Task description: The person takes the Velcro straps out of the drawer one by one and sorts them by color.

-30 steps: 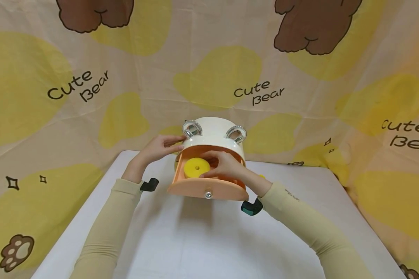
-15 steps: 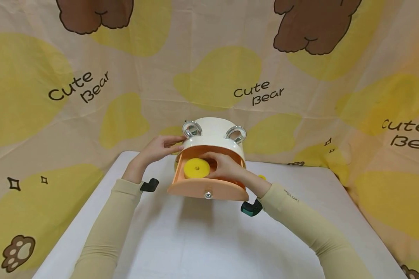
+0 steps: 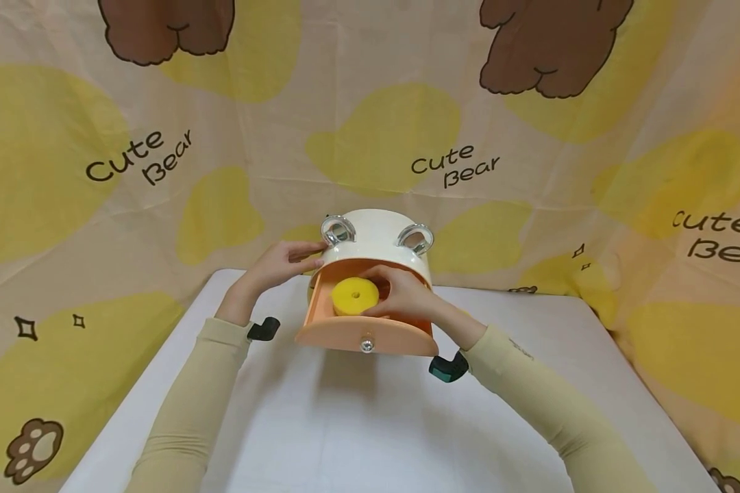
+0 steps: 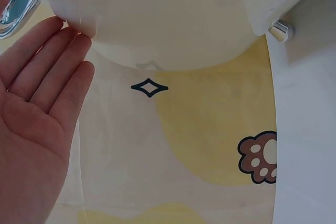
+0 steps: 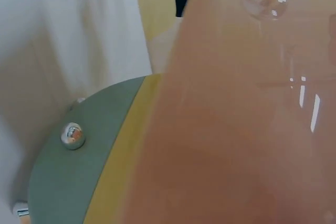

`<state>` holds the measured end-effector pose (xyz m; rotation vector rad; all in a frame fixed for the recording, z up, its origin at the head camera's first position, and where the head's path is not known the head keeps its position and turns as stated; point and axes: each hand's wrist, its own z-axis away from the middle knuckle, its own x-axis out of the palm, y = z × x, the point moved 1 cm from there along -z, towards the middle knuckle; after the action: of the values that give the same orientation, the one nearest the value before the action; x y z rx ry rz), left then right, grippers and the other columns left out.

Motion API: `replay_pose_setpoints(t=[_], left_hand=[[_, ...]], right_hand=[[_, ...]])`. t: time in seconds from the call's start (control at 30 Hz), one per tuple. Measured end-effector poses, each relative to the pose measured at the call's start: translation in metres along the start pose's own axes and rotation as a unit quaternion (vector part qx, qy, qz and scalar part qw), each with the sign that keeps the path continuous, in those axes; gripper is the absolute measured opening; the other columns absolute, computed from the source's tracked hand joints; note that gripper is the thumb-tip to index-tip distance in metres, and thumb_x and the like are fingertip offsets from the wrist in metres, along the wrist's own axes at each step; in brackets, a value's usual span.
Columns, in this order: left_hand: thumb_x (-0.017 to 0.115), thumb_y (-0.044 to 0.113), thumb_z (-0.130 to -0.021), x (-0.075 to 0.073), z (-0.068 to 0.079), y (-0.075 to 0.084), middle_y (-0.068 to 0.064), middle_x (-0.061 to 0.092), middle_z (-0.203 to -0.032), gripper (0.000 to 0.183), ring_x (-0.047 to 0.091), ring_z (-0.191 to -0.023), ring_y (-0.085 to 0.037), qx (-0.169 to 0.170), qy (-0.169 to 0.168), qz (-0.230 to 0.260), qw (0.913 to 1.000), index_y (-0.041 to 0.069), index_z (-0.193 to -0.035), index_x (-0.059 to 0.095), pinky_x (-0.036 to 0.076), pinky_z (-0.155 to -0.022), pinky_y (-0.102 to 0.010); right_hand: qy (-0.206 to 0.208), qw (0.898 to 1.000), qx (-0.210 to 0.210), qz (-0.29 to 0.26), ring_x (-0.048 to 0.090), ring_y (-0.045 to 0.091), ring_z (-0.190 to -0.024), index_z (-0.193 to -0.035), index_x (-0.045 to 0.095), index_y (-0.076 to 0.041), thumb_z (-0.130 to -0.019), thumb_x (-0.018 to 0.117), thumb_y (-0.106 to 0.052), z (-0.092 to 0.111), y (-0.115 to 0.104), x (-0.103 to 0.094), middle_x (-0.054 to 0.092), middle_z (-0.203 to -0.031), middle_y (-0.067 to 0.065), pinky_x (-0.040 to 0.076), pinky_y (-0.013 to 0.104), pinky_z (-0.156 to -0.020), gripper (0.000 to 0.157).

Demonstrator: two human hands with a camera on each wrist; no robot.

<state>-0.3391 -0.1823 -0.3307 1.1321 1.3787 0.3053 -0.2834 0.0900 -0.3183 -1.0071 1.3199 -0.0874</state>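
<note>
A cream storage box [image 3: 376, 236] with two silver ear-shaped loops stands on the table, its orange drawer [image 3: 339, 335] pulled out at the front. Inside the drawer, my right hand [image 3: 403, 294] pinches a thick yellow disc [image 3: 348, 301] with a small centre hole, thumb at the near side and fingers behind. My left hand [image 3: 280, 263] rests its fingertips against the box's left side. In the left wrist view the left hand [image 4: 42, 93] has its fingers straight, tips at the box wall [image 4: 168, 19]. The orange drawer front [image 5: 236, 119] fills much of the right wrist view and hides the right hand there.
Below the orange drawer, the right wrist view shows a yellow band [image 5: 123, 145] and a green front [image 5: 79, 177] with a silver knob [image 5: 72, 135]. The white tabletop [image 3: 345, 431] extends in front of the box. A bear-print cloth [image 3: 370, 137] hangs behind.
The yellow disc has shifted slightly to the right within the drawer, with my right hand's thumb and fingers now at its edge. My left hand has stayed at the box's side.
</note>
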Motion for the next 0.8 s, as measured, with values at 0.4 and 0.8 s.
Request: replay_pose_setpoints(t=[0.4, 0.8], left_hand=[[0.066, 0.030, -0.090, 0.000, -0.001, -0.001, -0.011, 0.054, -0.138, 0.049, 0.049, -0.129, -0.030, 0.017, 0.001, 0.002, 0.9999, 0.010, -0.134, 0.055, 0.043, -0.103, -0.046], [0.066, 0.034, -0.089, 0.000, -0.001, -0.002, -0.011, 0.054, -0.137, 0.052, 0.049, -0.128, -0.033, 0.020, 0.001, 0.004, 0.9998, 0.011, -0.134, 0.055, 0.045, -0.101, -0.045]], right_hand=[[0.006, 0.996, 0.043, -0.073, 0.060, 0.021, -0.106, -0.127, 0.057, -0.011, -0.071, 0.084, -0.028, 0.016, 0.003, -0.016, 0.061, -0.124, 0.005, 0.052, 0.031, -0.093, 0.065], [0.012, 0.994, 0.044, -0.103, 0.060, 0.023, -0.108, -0.130, 0.055, -0.009, -0.072, 0.084, -0.025, 0.028, 0.007, -0.025, 0.060, -0.127, 0.007, 0.051, 0.033, -0.095, 0.066]])
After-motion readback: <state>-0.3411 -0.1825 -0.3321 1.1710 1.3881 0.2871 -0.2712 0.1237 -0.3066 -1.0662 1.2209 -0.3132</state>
